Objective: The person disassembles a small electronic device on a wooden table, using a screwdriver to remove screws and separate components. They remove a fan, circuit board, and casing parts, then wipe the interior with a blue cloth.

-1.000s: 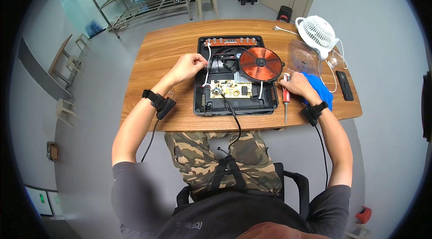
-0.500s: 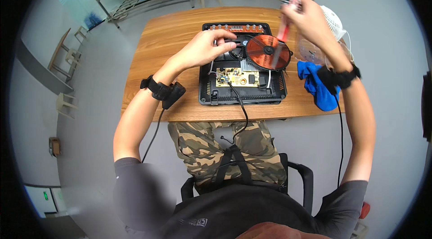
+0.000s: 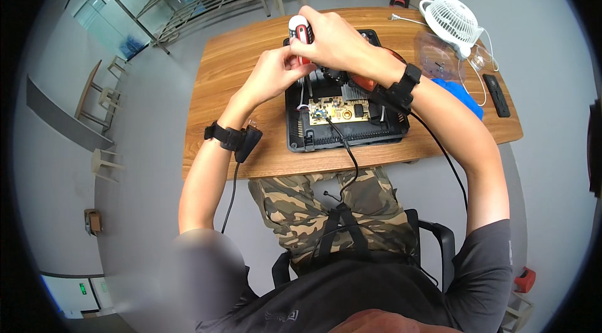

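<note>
My right hand grips a screwdriver with a red, white and black handle, its shaft pointing down into an opened induction cooker. The fingers of my left hand are closed at the lower end of the handle, by the shaft. The cooker's black housing lies on the table with a tan circuit board in its near half. A round copper coil shows only partly, beneath my right wrist. My hands hide the far left of the housing and the screwdriver's contact point is unclear.
On the wooden table, a white fan with its cord stands at the far right. Near it are a clear plastic tray with small parts, a blue cloth and a black strip-shaped object. A black cable hangs over the front edge.
My right hand has brought the screwdriver left from over the coil, down beside my left hand. The left hand has closed by the handle's lower end. The view has shifted slightly.
</note>
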`<action>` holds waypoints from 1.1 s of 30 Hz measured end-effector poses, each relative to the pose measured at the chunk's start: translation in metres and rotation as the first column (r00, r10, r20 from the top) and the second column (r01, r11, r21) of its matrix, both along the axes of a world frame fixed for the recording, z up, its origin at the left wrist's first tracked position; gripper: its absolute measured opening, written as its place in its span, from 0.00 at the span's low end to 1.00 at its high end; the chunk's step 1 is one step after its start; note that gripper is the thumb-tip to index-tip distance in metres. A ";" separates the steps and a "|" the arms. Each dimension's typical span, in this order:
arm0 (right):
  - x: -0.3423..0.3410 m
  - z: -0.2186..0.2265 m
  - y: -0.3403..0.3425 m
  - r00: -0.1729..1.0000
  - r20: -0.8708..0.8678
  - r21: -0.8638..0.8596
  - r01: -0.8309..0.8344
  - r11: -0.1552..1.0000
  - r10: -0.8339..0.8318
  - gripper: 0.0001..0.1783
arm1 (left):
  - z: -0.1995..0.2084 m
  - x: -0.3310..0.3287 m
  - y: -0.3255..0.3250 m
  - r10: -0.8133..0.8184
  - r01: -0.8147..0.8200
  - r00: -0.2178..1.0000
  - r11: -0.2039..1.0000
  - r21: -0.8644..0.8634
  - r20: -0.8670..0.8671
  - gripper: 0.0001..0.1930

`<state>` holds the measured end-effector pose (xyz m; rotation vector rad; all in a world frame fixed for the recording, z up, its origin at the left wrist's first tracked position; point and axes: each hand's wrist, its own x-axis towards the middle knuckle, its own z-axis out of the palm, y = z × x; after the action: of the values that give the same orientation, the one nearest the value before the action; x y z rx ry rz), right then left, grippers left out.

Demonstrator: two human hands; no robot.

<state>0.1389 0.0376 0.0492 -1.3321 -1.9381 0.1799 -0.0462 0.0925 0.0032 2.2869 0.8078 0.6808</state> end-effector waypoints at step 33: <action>-0.003 -0.022 0.009 0.969 0.246 -0.104 0.009 0.994 0.017 0.25 | -0.038 0.000 0.008 -0.071 0.074 0.994 0.996 0.042 -0.086 0.14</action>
<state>0.1362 0.0464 0.0267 -1.4779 -2.1642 0.1236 -0.0462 0.1006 -0.0349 2.3877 0.7511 0.5784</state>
